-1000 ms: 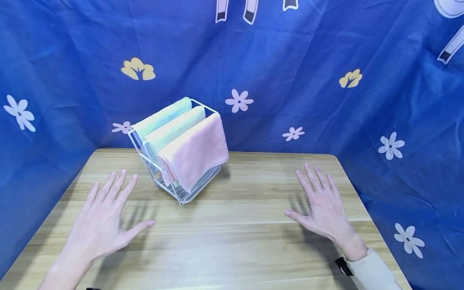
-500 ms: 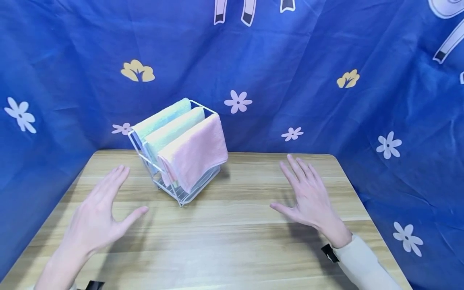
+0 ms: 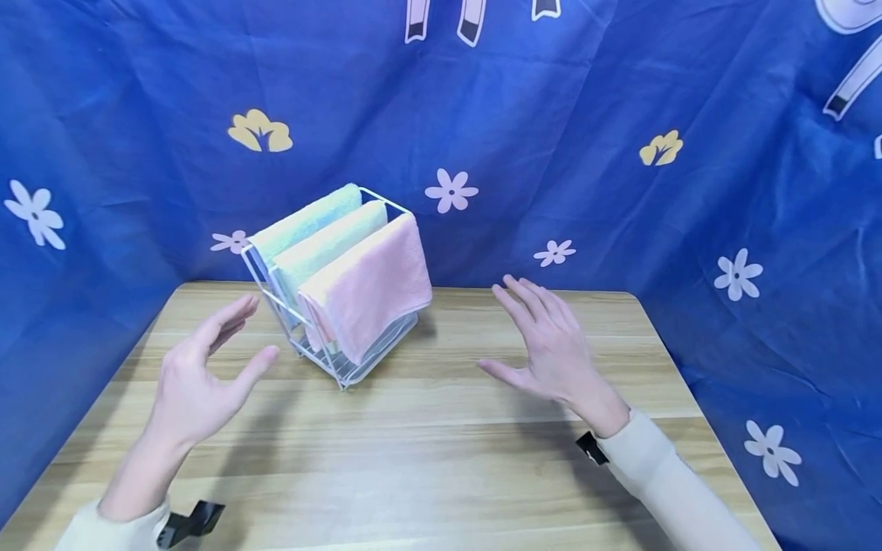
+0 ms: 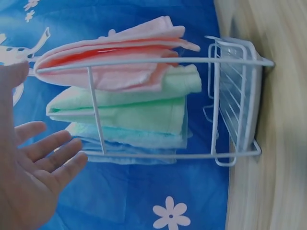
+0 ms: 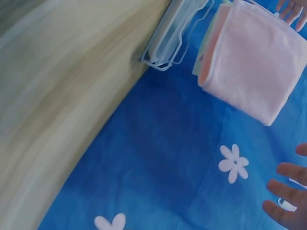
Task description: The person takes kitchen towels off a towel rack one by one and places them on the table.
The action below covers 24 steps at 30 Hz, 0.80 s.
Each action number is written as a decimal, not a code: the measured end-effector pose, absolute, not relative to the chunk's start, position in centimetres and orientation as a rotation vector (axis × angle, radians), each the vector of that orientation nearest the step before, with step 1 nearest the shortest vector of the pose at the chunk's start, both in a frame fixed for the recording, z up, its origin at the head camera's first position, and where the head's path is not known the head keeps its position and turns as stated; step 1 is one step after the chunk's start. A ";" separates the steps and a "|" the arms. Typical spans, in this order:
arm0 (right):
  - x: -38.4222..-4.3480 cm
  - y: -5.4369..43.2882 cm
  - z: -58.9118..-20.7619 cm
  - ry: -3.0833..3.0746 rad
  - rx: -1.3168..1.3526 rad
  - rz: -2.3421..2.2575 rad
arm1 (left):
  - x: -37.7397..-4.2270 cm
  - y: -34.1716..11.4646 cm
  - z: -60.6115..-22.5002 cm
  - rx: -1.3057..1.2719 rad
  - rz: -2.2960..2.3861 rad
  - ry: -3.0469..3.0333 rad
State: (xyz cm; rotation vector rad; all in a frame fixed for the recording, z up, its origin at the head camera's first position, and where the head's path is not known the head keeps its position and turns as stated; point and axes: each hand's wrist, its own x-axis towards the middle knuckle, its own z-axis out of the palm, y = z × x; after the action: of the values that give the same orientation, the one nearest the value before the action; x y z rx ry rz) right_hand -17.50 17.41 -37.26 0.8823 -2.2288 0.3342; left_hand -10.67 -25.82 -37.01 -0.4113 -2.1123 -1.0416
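Observation:
A white wire towel rack (image 3: 331, 358) stands at the left back of the table, turned at an angle. Over its bars hang three folded towels: a pink towel (image 3: 375, 287) in front, a pale green towel (image 4: 139, 112) in the middle and a light blue towel (image 3: 310, 218) behind. My left hand (image 3: 200, 375) hovers just left of the rack, fingers bent forward and thumb apart, holding nothing. To the right of the rack my right hand (image 3: 551, 344) is raised over the table, fingers spread and nothing in it.
The wood-grain table (image 3: 427, 459) carries the rack. A blue cloth (image 3: 496, 115) printed with flowers hangs close behind and along both sides. Black straps show at the left cuff (image 3: 189, 524) and the right cuff (image 3: 592, 448).
Both hands have moved nearer the rack, the right one leftward and the left one turning its palm inward with fingers bending. The rack and towels have stayed put.

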 end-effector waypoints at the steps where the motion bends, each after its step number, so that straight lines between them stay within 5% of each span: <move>1: -17.8 17.1 -37.1 -2.205 0.898 0.342 | -10.9 -25.6 -36.9 -0.415 -1.080 -2.087; 24: -22.4 10.3 -32.9 -1.983 1.156 0.485 | -14.3 -23.7 -35.5 -0.118 -1.407 -1.851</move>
State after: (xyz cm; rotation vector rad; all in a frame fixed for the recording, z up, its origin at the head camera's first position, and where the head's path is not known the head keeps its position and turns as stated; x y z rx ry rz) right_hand -22.38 10.29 -32.87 1.1561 -1.9833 0.4849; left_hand -14.34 -23.71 -35.53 -0.1179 -1.8513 -1.4066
